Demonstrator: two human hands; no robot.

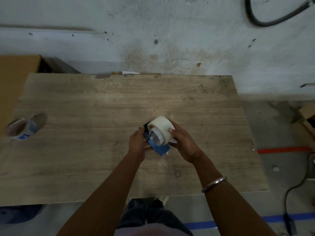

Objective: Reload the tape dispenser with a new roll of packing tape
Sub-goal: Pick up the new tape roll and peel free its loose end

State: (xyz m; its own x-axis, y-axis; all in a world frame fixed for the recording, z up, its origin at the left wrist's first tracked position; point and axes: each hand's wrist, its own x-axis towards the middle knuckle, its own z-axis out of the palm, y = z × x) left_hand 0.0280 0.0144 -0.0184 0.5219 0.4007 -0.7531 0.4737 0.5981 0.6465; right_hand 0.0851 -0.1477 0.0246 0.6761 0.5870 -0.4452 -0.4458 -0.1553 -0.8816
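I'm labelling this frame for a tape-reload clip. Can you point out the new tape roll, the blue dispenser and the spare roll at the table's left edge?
new tape roll (162, 126): head view, outer whitish band.
blue dispenser (161, 149): head view, blue frame below the roll.
spare roll (25, 132): head view, outer side wall.

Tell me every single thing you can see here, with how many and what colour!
table: one, pale wood, centre
tape roll: one, whitish, on the dispenser, mid-table
tape dispenser: one, blue, between the hands
second roll: one, white and blue, table's left edge
cardboard box: one, brown, far left
hose: one, black, top right
bangle: one, silver, right wrist
left hand: one, holds the dispenser
right hand: one, grips the tape roll
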